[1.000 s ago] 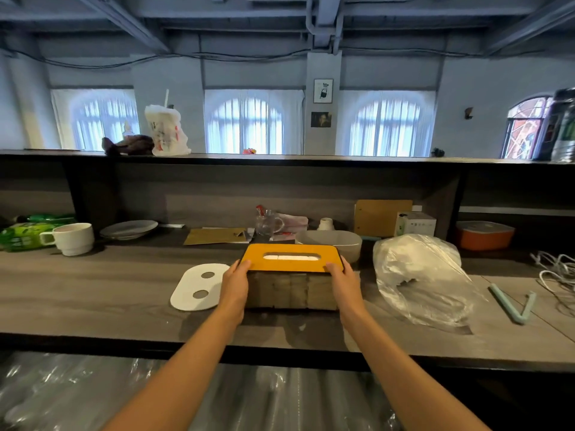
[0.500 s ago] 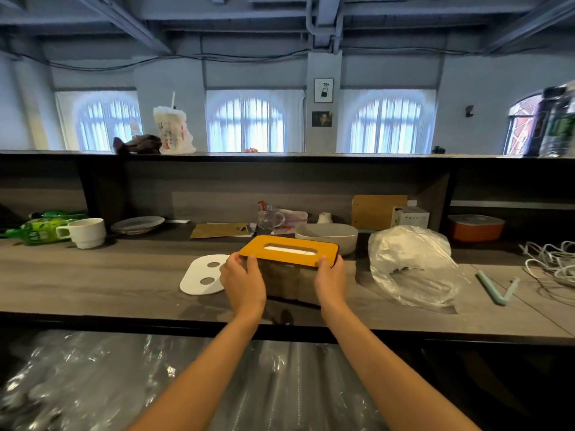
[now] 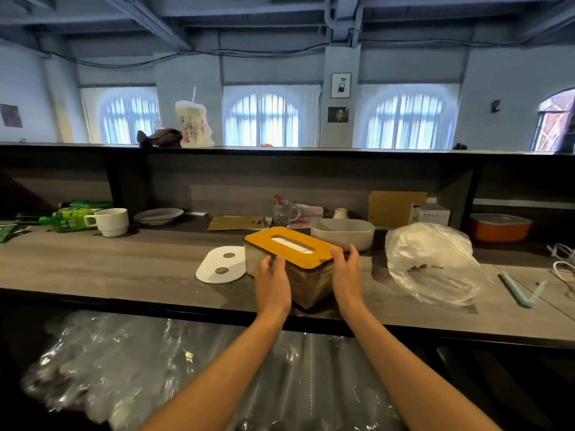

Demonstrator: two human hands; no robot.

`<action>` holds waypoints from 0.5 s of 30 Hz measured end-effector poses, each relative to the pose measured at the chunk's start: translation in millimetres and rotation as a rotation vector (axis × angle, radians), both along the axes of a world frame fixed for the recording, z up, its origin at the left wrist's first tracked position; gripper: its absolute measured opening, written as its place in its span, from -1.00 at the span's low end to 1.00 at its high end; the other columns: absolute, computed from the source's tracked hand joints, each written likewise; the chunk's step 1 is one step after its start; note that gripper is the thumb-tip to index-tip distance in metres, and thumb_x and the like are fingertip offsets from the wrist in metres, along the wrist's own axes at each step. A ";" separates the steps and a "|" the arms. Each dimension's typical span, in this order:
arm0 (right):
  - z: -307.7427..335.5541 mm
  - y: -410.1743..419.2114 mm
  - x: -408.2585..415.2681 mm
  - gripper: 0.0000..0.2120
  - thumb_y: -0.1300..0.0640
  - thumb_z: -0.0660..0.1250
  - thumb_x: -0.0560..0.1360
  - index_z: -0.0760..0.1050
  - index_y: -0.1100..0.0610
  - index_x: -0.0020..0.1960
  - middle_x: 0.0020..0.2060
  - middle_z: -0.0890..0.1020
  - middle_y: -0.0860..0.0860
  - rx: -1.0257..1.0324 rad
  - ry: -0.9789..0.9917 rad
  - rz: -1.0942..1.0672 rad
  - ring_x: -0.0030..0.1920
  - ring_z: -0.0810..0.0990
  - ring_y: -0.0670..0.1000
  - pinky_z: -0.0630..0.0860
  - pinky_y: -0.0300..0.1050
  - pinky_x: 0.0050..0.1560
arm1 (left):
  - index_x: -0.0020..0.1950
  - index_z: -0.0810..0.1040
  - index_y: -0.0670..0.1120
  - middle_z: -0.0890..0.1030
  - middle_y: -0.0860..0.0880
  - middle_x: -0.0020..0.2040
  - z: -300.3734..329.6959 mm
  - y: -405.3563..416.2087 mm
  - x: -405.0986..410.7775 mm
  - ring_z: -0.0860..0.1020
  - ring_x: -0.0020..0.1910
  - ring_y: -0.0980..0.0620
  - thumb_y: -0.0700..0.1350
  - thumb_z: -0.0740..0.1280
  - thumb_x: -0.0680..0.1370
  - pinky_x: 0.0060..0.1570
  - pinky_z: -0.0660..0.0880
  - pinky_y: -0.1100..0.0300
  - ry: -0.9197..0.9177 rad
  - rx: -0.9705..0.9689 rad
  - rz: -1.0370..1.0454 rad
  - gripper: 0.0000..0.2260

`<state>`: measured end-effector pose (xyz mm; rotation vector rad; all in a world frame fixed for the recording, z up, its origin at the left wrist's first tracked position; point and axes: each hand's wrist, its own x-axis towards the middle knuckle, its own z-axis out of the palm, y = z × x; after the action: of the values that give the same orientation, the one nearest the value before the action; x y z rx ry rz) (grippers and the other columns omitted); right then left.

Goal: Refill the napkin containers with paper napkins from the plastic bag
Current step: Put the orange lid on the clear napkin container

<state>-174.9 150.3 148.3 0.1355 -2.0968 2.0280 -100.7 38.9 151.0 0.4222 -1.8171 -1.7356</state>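
Each hand, left hand (image 3: pixel 272 283) and right hand (image 3: pixel 347 275), grips the napkin box (image 3: pixel 291 262); box looks stiff and light; hold its sides.

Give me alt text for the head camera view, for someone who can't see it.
A person's left hand and right hand hold a napkin box with an orange slotted lid, turned at an angle on a grey wooden counter. A crumpled clear plastic bag lies to its right, a white lid with two holes to its left.
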 end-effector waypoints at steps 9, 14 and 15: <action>-6.4 -14.2 -8.5 -0.41 -0.16 0.33 0.53 0.28 0.03 0.46 0.33 0.45 0.00 0.294 0.096 0.091 0.31 0.44 0.01 0.46 -0.03 0.25 | 0.23 0.56 0.02 0.53 -0.09 0.27 6.5 -44.8 -32.1 0.51 0.19 -0.04 0.40 0.08 0.44 0.31 0.42 -0.12 -0.111 -0.047 -0.042 -0.39; -2.0 -41.1 -34.5 -0.56 -0.17 0.29 0.55 0.43 -0.03 0.37 0.21 0.57 -0.12 0.326 0.123 0.120 0.24 0.52 -0.03 0.51 -0.04 0.19 | 0.49 0.33 -0.06 0.47 -0.09 0.37 6.1 -64.1 -49.7 0.44 0.25 -0.05 0.15 0.04 0.68 0.20 0.35 0.06 -0.116 -0.125 0.000 -0.54; -0.3 -47.7 -42.2 -0.59 -0.19 0.29 0.55 0.48 -0.04 0.32 0.16 0.60 -0.10 0.345 0.118 0.099 0.20 0.55 -0.03 0.53 -0.02 0.16 | 0.47 0.33 -0.06 0.50 -0.07 0.28 7.0 -67.9 -56.2 0.45 0.17 -0.04 0.15 0.03 0.69 0.13 0.36 0.07 -0.110 -0.113 -0.008 -0.55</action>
<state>-217.1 102.6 148.0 0.4121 -2.3839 1.6427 -156.9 -29.1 158.0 0.4732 -1.9862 -1.6332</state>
